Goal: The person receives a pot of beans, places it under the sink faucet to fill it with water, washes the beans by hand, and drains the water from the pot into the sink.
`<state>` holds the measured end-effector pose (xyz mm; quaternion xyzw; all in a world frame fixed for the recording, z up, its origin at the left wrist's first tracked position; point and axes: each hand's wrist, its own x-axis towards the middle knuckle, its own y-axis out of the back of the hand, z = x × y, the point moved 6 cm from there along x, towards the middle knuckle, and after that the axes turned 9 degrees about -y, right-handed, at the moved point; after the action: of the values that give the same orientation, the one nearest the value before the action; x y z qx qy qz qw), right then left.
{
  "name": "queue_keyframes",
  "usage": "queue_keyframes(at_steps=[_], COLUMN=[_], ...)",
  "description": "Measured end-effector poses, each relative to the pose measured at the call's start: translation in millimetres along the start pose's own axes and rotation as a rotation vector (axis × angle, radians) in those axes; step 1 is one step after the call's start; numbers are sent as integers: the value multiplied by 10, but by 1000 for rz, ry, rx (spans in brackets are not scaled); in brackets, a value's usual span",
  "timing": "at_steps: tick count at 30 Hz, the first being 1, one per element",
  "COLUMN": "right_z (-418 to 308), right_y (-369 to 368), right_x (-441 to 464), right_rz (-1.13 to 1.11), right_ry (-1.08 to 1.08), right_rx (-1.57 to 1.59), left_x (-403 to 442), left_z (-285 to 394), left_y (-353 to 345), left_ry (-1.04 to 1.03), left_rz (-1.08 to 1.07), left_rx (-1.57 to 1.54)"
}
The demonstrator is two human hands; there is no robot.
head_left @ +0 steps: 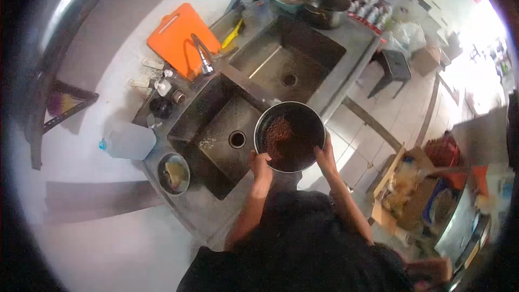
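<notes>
Both my hands hold a round dark pot (303, 143) with a pale rim, over the near edge of the sink. Reddish-brown beans or grains lie inside, mostly on its left side. My left hand (261, 166) grips the rim at the lower left, and my right hand (326, 158) grips it at the lower right. To the pot's left is a sink basin (219, 130) with a round drain. A second basin (303, 54) lies beyond it. The faucet (204, 62) stands at the back edge between them.
An orange cutting board (181, 38) leans on the wall. A water jug (130, 140) and a bowl (174, 173) are at the left, a large metal pot (326, 11) at the far end. On the right stand a stool (392, 70) and an open cardboard box (385, 205).
</notes>
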<state>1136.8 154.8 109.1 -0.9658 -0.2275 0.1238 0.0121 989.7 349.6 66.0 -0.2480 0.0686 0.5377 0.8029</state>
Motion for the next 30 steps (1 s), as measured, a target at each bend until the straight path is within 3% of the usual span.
queue_keyframes(at_steps=[2, 5, 7, 9, 11, 12, 13, 14, 16, 17, 19, 20, 22, 23, 24, 25, 29, 30], right_z=[55, -38, 9, 206, 37, -56, -201, -262, -394, -630, -1121, -947, -517, -510, -481, -368, 225, 424], right_y=[37, 42, 39, 134, 82, 10, -23, -212, -591, -910, -1886, -2330, -3202, -3586, -3874, -3957, -4111, -4165], right_x=[309, 912, 1022, 1225, 1455, 1673, 1956, 2259, 2865, 3161, 3309, 3684, 4231, 4379, 4551, 4637, 4887, 5104], right_rz=[-48, -97, -193, -241, -473, -559, -485, -573, -749, -683, -723, -806, -913, -923, -782, -644, -864, -828], right_ry=[-21, 47, 38, -132, 25, 28, 137, 104, 3, 229, -78, 50, 380, 591, 659, 711, 687, 602], right_rx=[-32, -217, -227, -281, -201, -217, -547, -367, -2, -469, -733, -731, -690, -638, -699, -767, -735, -854], left_x=[85, 567, 694, 720, 631, 601, 578, 543, 485, 488, 454, 441, 234, 147, 94, -48, -112, -144], left_z=[175, -211, -196, -175, -103, -152, -211, -272, -405, -647, -979, -988, -1048, -1039, -862, -813, -801, -731], left_y=[-227, -227, -257, -290, -300, -264, -235, -204, -180, -134, -72, -112, -211, -283, -373, -470, -626, -687], left_ry=[-84, -113, -151, -110, -164, -23, 127, 106, -203, -219, -464, -475, -259, -187, -205, -200, -297, -350], left_rz=[-13, 16, -46, -29, 26, 104, 176, 241, 331, 385, 544, 597, 727, 778, 857, 939, 957, 957], left_rx=[230, 39, 88, 170, -1, 163, 311, 269, 506, 480, 230, 207, 199, 181, 178, 176, 96, 76])
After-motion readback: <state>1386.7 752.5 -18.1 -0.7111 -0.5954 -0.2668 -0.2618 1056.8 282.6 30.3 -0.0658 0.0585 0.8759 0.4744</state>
